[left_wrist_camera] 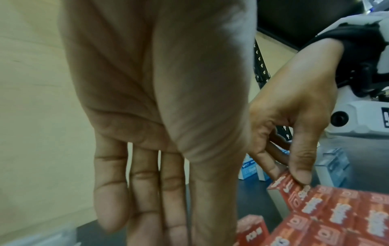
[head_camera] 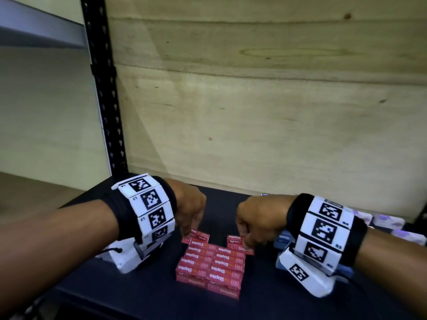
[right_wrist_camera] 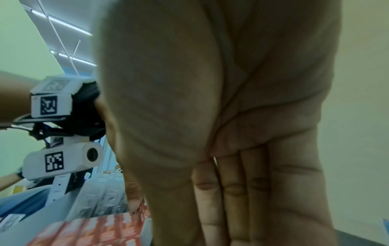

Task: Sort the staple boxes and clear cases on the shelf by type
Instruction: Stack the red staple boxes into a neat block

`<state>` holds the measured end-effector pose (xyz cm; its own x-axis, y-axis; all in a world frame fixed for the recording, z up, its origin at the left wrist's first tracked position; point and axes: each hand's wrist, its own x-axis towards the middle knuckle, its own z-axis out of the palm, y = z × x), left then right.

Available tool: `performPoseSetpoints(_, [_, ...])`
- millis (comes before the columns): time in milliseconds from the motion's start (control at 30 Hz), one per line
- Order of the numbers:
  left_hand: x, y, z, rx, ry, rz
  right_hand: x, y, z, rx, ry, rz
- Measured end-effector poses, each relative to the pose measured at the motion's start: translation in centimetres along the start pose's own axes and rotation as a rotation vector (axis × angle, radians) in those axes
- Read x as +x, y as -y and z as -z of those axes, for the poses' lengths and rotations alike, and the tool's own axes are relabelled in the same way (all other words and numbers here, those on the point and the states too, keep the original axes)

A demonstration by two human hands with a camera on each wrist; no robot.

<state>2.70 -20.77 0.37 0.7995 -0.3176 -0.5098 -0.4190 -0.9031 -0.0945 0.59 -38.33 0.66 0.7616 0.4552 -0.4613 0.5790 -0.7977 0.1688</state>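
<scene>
A block of red staple boxes (head_camera: 211, 265) lies on the dark shelf (head_camera: 147, 294), stacked in two columns. My left hand (head_camera: 190, 228) reaches down with straight fingers (left_wrist_camera: 145, 191); its tips touch a loose red box (head_camera: 199, 236) at the block's far left corner. My right hand (head_camera: 245, 239) pinches another red box (left_wrist_camera: 292, 189) between thumb and forefinger at the block's far right corner. That box (head_camera: 238, 245) is tilted against the stack. The fingertips themselves are hidden in the head view.
Blue staple boxes (head_camera: 283, 239) stand under my right wrist, also in the left wrist view (left_wrist_camera: 250, 169). Clear cases (head_camera: 388, 224) sit at the shelf's right, one (left_wrist_camera: 333, 166) near the red block. A wooden back panel (head_camera: 254, 112) and a black upright (head_camera: 101, 84) bound the shelf.
</scene>
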Motion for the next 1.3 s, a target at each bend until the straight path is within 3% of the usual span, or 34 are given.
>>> performPoseSetpoints(333, [-1.6, 0.3, -0.8, -0.098, 0.033, -0.022, -1.1, -0.3, -1.4, 0.276, -0.006, 0.03])
performPoseSetpoints(533, [-1.4, -0.2, -0.9, -0.237, 0.016, 0.004, -1.0, -0.2, -1.8, 0.347, -0.085, 0.037])
performPoseSetpoints(967, [-1.6, -1.7, -0.7, -0.201, 0.013, -0.038, -0.3, 0.7, -1.7, 0.316, -0.107, 0.083])
performPoseSetpoints(1133, [-3.2, -1.6, -0.3, -0.181, -0.049, -0.028, -1.5, 0.6, -1.7, 0.227, -0.158, 0.067])
performPoseSetpoints(1300, [-5.4, -1.4, -0.7, -0.174, 0.043, -0.038, -3.7, 0.8, -2.1, 0.215, -0.039, 0.051])
